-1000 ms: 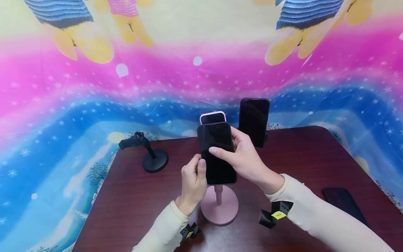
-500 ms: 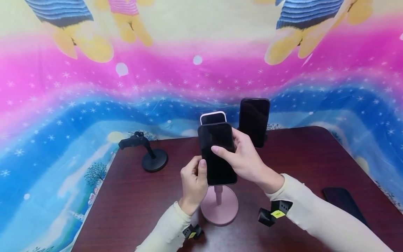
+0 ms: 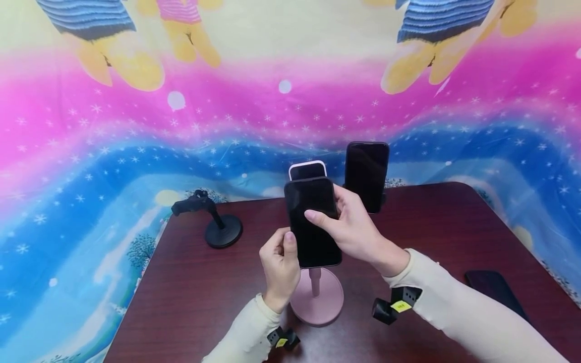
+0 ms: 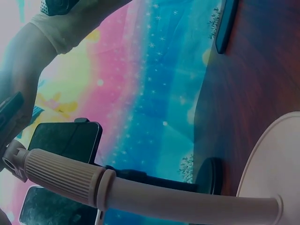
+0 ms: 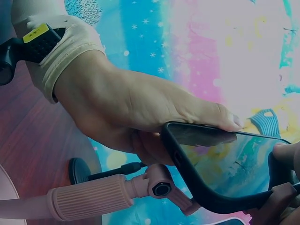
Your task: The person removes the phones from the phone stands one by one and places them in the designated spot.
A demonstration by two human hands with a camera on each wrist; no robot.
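A black smartphone (image 3: pixel 315 242) stands propped on a pink phone stand (image 3: pixel 316 308), its dark screen toward me. My right hand (image 3: pixel 358 232) grips the phone's right edge, the thumb lying across the screen and the fingers curled behind. On the opposite edge, my left hand (image 3: pixel 279 264) holds the phone with its thumb at the rim; its other fingers are mostly hidden. From the right wrist view, a pink clamp arm (image 5: pixel 280 201) shows at the phone's edge near the left thumb. The stand's ribbed pole (image 4: pixel 65 176) runs below the phone in the left wrist view.
A white-rimmed phone (image 3: pixel 307 170) shows behind the held one. Right of it, another black phone (image 3: pixel 366 176) stands upright. A black phone stand (image 3: pixel 222 232) with no phone is at the back left. A dark phone (image 3: pixel 495 295) lies flat on the table's right side.
The left hand and forearm have shifted slightly downward and right along the phone's edge. The right hand and phone stay almost still.
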